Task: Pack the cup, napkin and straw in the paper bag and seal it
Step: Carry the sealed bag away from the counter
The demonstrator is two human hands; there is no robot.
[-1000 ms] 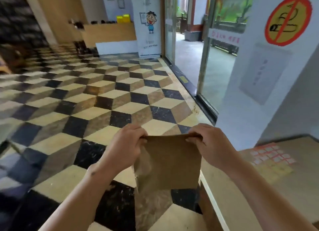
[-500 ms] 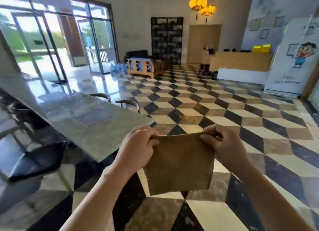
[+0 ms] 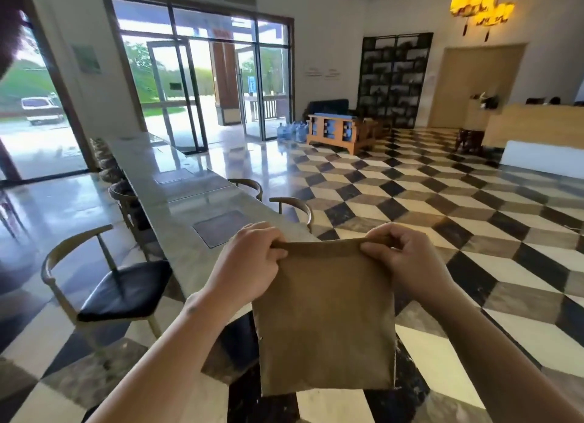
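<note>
A brown paper bag [image 3: 325,321] hangs in the air in front of me, its top edge folded over. My left hand [image 3: 249,264] pinches the top left corner of the bag. My right hand [image 3: 401,261] pinches the top right corner. The bag hangs flat and upright between both hands. No cup, napkin or straw shows; whatever is inside the bag is hidden.
A long grey stone counter [image 3: 177,207] runs from the left toward my hands, with chairs [image 3: 107,283] along it. The checkered floor [image 3: 442,207] stretches to the right. Glass doors [image 3: 202,87] stand at the back, a reception desk [image 3: 534,125] far right.
My view has swung left, from the doorway and wall to the hall and counter. Both hands keep their hold on the bag's top edge.
</note>
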